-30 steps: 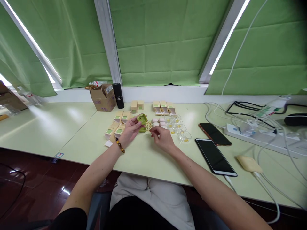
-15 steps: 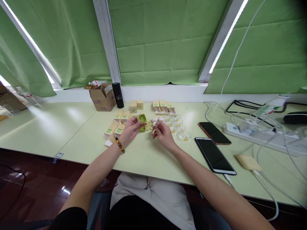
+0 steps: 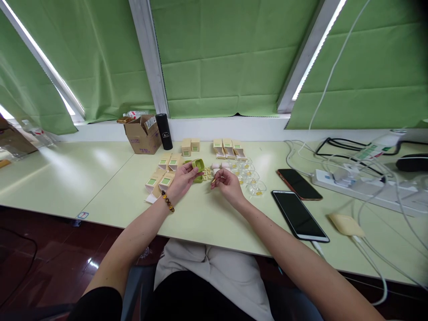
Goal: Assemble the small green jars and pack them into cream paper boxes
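Our left hand (image 3: 182, 180) grips a small green cup (image 3: 198, 165) between thumb and fingers, tilted with its hollow showing and raised above the table (image 3: 214, 218). Our right hand (image 3: 229, 187), just across from it, has thumb and fingertips pressed together, pinching a little yellowish piece (image 3: 213, 181) whose exact shape we cannot make out. Another green part (image 3: 198, 179) sits beneath the cup, beside small yellow squares (image 3: 207, 174) grouped between our hands. Beyond our right fingers we see pale pink blocks (image 3: 224, 165), and next to them clear cups (image 3: 257, 189) with yellow spots in them. Cream boxes (image 3: 152, 183) lie near our left wrist, and three open boxes (image 3: 227, 149) stand further back. Two phones (image 3: 300, 216) lie to the right.
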### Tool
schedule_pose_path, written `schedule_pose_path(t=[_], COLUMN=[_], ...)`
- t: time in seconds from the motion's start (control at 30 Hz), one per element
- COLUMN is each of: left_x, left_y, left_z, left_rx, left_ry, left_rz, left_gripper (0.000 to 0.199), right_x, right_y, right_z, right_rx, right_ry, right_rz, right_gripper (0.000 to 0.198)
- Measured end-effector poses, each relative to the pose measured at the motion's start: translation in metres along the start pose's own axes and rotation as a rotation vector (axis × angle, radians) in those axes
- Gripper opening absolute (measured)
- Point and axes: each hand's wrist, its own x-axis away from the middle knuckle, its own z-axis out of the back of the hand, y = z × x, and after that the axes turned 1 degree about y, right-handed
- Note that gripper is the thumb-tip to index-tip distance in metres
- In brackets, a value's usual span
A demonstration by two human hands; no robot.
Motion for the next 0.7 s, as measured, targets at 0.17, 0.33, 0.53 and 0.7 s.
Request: schedule_pose_path(t=[0.17, 0.33, 0.53, 0.7], left_x=[0.001, 0.001, 0.004, 0.009], left_y=[0.001, 0.000, 0.001, 0.003], left_z=[-0.001, 0.000, 0.000, -0.004], left_rx=[0.012, 0.025, 0.018, -0.014], left_ry=[-0.033, -0.061, -0.119, -0.194], left_rz=[-0.010, 0.005, 0.079, 0.132], left_gripper=[0.040, 0.041, 0.060, 0.061], right_x=[0.003, 0.010, 0.011, 0.011], right_y=[-0.009, -0.022, -0.032, -0.032], right_z=[-0.006, -0.011, -0.008, -0.003], right_rx=[-0.041, -0.030, -0.005, 0.061], right_ry=[-0.030, -0.011, 0.106, 0.205], right_rz=[0.029, 0.139, 0.221, 0.297], right_gripper=[0.027, 0.027, 0.024, 0.016])
